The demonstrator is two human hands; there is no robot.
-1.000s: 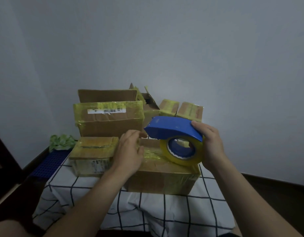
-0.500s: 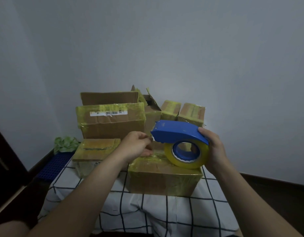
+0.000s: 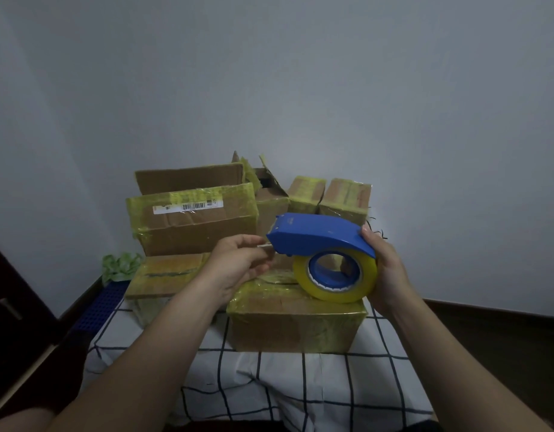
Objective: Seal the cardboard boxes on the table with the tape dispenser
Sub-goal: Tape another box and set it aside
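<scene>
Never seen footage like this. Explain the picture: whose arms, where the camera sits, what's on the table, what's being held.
No machine here: a person wears one camera on the head, looking down at their own arms. The right hand grips a blue tape dispenser loaded with a yellow tape roll. The left hand pinches the tape end at its mouth. Below, on a checked tablecloth, stand several cardboard boxes wrapped in yellowish tape; the nearest box sits below the dispenser.

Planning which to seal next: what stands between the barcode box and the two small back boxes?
An open box, its flaps raised, seen in the head view.
</scene>
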